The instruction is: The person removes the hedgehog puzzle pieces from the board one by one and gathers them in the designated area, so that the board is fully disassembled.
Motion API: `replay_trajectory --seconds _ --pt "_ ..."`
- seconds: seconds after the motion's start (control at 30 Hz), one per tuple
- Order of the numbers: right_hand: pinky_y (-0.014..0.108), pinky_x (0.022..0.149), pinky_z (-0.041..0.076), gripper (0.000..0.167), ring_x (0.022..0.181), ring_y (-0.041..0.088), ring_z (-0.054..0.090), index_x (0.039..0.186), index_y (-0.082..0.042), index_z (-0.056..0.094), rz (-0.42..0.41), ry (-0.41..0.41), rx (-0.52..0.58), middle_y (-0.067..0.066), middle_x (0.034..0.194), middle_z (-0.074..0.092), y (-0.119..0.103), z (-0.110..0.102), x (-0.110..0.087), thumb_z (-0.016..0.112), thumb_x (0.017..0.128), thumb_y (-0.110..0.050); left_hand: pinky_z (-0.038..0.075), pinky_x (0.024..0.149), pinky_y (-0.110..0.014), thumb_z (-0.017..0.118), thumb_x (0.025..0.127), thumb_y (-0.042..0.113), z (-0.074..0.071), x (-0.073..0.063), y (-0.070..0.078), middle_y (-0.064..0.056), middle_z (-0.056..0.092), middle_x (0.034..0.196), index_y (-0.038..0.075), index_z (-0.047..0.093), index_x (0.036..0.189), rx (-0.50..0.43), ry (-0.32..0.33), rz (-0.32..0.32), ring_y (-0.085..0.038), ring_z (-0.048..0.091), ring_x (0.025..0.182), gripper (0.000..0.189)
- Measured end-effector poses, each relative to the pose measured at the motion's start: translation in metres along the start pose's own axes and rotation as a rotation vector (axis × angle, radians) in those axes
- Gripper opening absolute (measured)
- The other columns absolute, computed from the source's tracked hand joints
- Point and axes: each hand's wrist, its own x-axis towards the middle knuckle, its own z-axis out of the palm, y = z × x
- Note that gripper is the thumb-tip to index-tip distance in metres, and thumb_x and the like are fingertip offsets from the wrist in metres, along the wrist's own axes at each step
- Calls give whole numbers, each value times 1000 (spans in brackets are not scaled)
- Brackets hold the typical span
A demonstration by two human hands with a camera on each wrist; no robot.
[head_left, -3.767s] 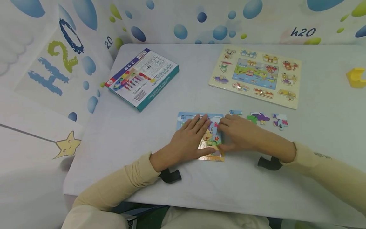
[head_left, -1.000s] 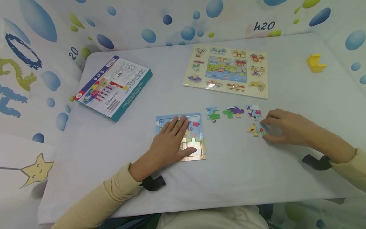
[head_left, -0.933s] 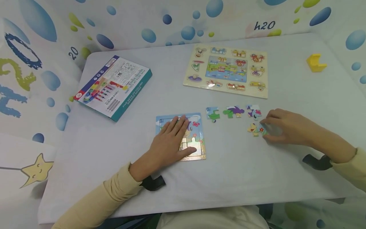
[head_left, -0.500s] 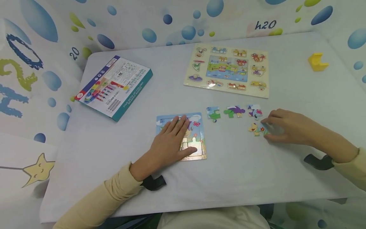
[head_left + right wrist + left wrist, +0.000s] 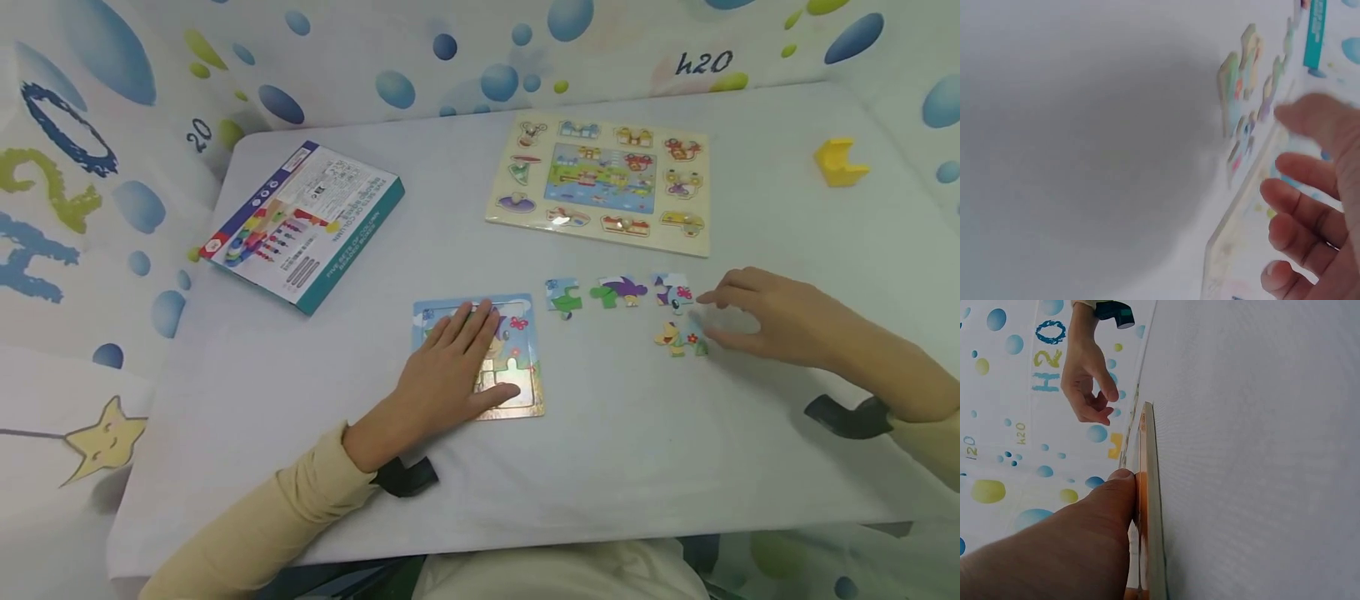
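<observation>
My left hand [image 5: 450, 367] lies flat with straight fingers across a square picture puzzle board [image 5: 531, 354], covering much of it; bare slots show at the board's lower right. In the left wrist view, the thumb [image 5: 1107, 500] rests along the board's edge [image 5: 1156, 506]. My right hand [image 5: 787, 321] hovers just right of the loose jigsaw pieces, fingers loosely bent and holding nothing. Nearest to it are a flower piece [image 5: 696, 340], a yellow duck piece [image 5: 666, 335] and a butterfly piece [image 5: 675, 293]. Further left lie a purple-and-green piece [image 5: 621, 290] and a green piece [image 5: 564, 297].
A wooden knob puzzle [image 5: 596, 229] lies behind the loose pieces. At the back left is a flat teal-edged box [image 5: 307, 225]. A yellow block [image 5: 840, 162] stands at the far right. White cloth covers the table [image 5: 600, 475], with patterned walls behind.
Since the earliest frame, my right hand has gone from the board to the right, and more pieces lie outside the board. In the last half second it has lifted off the flower piece.
</observation>
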Motion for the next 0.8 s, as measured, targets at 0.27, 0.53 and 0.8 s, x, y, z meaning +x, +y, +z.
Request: replay_trajectory --seconds 0.27,0.53,0.8 --pt "24 53 46 26 65 5 50 94 -10 73 -115 47 5 -9 73 60 -19 3 22 84 71 -14 18 121 -47 48 93 65 0 0 -1 -9 12 164 8 17 156 2 -15 2 -28 10 151 90" --pt "26 56 50 22 66 5 55 92 -10 73 -294 114 78 -6 74 64 -59 13 57 82 71 -11 13 122 -45 46 94 64 3 -1 -2 -9 10 164 8 16 156 9 -2 7 -27 7 152 89" --pt "31 70 56 16 75 14 62 95 -8 72 -430 -10 95 0 83 67 -110 33 90 77 81 -14 9 123 -44 42 95 63 7 -2 -3 -8 6 165 7 13 157 28 -8 2 -26 3 152 88"
